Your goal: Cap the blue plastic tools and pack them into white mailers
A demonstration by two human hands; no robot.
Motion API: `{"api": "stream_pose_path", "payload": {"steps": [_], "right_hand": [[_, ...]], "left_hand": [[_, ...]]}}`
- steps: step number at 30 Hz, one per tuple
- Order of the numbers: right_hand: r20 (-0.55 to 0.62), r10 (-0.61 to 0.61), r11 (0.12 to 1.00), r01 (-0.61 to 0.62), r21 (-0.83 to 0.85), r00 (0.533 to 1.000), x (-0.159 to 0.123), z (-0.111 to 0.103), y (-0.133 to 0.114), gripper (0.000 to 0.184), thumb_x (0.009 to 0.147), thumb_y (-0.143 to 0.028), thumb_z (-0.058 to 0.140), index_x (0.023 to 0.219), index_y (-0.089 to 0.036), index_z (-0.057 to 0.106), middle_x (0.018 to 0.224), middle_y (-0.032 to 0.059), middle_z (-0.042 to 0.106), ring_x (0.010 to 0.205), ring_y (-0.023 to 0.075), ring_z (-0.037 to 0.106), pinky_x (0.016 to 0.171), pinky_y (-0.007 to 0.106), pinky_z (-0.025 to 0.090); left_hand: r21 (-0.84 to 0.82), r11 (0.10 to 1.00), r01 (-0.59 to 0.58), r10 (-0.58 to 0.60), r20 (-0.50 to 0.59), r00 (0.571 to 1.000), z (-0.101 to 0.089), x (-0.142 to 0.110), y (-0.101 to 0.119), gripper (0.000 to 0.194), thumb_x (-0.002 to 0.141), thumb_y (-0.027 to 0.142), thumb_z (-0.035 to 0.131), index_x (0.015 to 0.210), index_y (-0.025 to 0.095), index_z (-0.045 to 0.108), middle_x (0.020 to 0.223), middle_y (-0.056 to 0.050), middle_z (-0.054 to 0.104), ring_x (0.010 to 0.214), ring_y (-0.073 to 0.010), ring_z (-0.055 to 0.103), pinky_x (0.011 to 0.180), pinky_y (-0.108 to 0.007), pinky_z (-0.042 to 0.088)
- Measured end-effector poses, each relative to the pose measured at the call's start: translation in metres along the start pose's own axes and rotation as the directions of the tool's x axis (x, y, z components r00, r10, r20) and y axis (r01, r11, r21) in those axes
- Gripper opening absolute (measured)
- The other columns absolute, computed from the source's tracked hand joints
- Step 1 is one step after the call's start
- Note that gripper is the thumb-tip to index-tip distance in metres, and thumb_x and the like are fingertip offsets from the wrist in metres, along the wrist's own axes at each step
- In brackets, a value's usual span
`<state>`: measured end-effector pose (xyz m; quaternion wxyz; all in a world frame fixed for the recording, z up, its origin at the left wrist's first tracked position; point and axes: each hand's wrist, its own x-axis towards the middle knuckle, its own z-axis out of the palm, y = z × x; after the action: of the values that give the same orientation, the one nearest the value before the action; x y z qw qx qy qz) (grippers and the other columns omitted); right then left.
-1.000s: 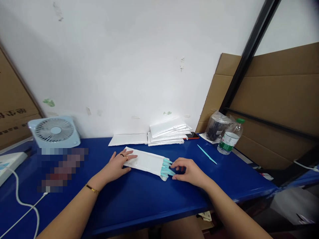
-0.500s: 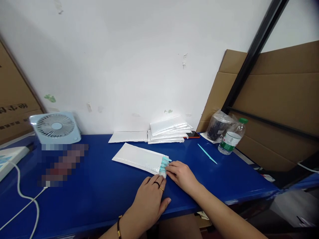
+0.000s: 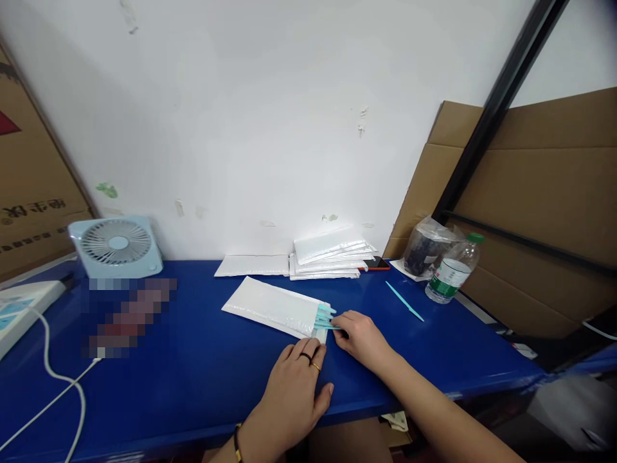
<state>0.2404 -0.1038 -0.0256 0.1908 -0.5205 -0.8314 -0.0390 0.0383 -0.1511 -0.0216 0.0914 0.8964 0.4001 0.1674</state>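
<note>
A white padded envelope point(image 3: 272, 307) lies flat and slightly slanted on the blue table, its open end towards my hands. Several slim turquoise sticks, shaped like eyebrow razors point(image 3: 324, 310), poke out of that end. My left hand point(image 3: 295, 379) rests with fingers stretched out, the tips on the near corner of the envelope's mouth. My right hand point(image 3: 359, 334) pinches the outer end of one stick between thumb and fingers; its other end is hidden in the envelope. Another turquoise stick point(image 3: 403, 301) lies loose on the table, right of my right hand.
White envelopes point(image 3: 328, 254) are stacked against the wall, over part of a phone point(image 3: 378, 263). A water bottle point(image 3: 452, 270) and a bagged dark object point(image 3: 421, 251) stand at right. Left are a light-blue fan point(image 3: 117, 247), a power strip point(image 3: 29, 308), a white cable point(image 3: 80, 386) and a blurred-out object point(image 3: 132, 315).
My right hand has drawn back a little to the right, and the stick in it sticks out further from the envelope. My left hand stays at the corner. The view has shifted slightly.
</note>
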Motion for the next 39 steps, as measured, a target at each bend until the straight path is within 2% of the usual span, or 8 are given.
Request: {"api": "stream_pose_path", "payload": {"steps": [5,11,17,24,27,30,33,39], "right_hand": [[-0.003,-0.065,0.998,0.065,-0.009,0.998,0.006,0.003,-0.001,0.019,0.081,-0.013,0.049,0.087,-0.02,0.066,0.079,0.0053,0.064,0.079,0.0171,0.057,0.072,0.026,0.044],[-0.017,0.065,0.998,-0.065,-0.012,0.998,0.004,0.002,-0.005,0.023,0.077,-0.012,0.051,0.094,-0.02,0.064,0.085,0.0057,0.064,0.083,0.0183,0.057,0.074,0.027,0.045],[-0.038,-0.003,1.0,0.002,-0.028,0.999,0.009,0.0,0.007,0.022,0.074,-0.008,0.05,0.085,-0.019,0.065,0.079,0.005,0.064,0.079,0.0173,0.057,0.073,0.027,0.044],[-0.031,-0.181,0.983,0.18,-0.027,0.983,0.015,0.003,-0.002,0.023,0.088,-0.016,0.043,0.094,-0.019,0.065,0.086,0.0082,0.064,0.083,0.0179,0.055,0.076,0.028,0.045],[-0.035,-0.2,0.975,0.202,0.091,0.979,0.014,0.0,-0.002,0.021,0.089,-0.025,0.047,0.102,-0.02,0.063,0.092,0.0082,0.064,0.087,0.018,0.056,0.078,0.029,0.047],[-0.089,-0.032,0.968,0.053,0.245,0.996,0.012,-0.007,0.009,0.027,0.081,-0.033,0.059,0.105,-0.021,0.062,0.096,0.0069,0.063,0.088,0.0179,0.058,0.077,0.029,0.048],[-0.037,0.103,0.942,-0.086,0.326,0.994,0.013,-0.008,0.017,0.025,0.079,-0.032,0.06,0.101,-0.022,0.065,0.091,0.005,0.065,0.078,0.0165,0.06,0.069,0.027,0.049],[0.019,-0.043,0.905,0.031,0.425,0.999,0.023,-0.002,0.002,0.02,0.085,-0.019,0.051,0.092,-0.023,0.069,0.088,0.0027,0.068,0.083,0.0147,0.061,0.076,0.025,0.046]], "left_hand": [[-0.008,1.0,-0.012,0.012,-0.001,1.0,0.0,-0.001,-0.002,0.053,0.087,0.044,0.039,0.135,0.024,0.036,0.14,-0.006,0.038,0.125,-0.0258,0.033,0.101,-0.041,0.029],[0.003,1.0,0.0,0.0,0.0,1.0,0.0,0.002,-0.001,0.052,0.084,0.044,0.042,0.132,0.023,0.04,0.141,-0.005,0.037,0.123,-0.0271,0.034,0.099,-0.042,0.03],[0.021,0.999,0.037,-0.036,-0.01,0.999,0.001,0.01,0.006,0.049,0.079,0.043,0.045,0.122,0.019,0.048,0.135,-0.009,0.043,0.119,-0.0298,0.036,0.093,-0.044,0.031],[0.001,0.999,0.036,-0.036,-0.023,0.999,0.001,0.009,0.006,0.05,0.078,0.042,0.046,0.122,0.019,0.048,0.134,-0.009,0.044,0.118,-0.0293,0.036,0.093,-0.045,0.031],[-0.011,0.999,0.041,-0.041,-0.018,0.999,0.001,0.009,0.005,0.051,0.079,0.043,0.045,0.125,0.019,0.046,0.134,-0.009,0.044,0.118,-0.0297,0.036,0.093,-0.045,0.031],[-0.02,0.999,0.041,-0.041,-0.01,0.999,0.002,0.009,0.005,0.052,0.079,0.045,0.045,0.124,0.02,0.046,0.135,-0.009,0.043,0.118,-0.0303,0.036,0.093,-0.045,0.031],[-0.03,0.999,0.039,-0.039,0.0,0.999,0.001,0.009,0.004,0.05,0.079,0.045,0.046,0.123,0.02,0.047,0.135,-0.008,0.043,0.119,-0.0306,0.035,0.094,-0.046,0.031],[-0.081,0.997,-0.011,0.012,0.019,1.0,-0.007,0.0,0.0,0.048,0.079,0.041,0.049,0.124,0.024,0.045,0.133,-0.004,0.046,0.121,-0.0271,0.034,0.098,-0.042,0.03]]}}
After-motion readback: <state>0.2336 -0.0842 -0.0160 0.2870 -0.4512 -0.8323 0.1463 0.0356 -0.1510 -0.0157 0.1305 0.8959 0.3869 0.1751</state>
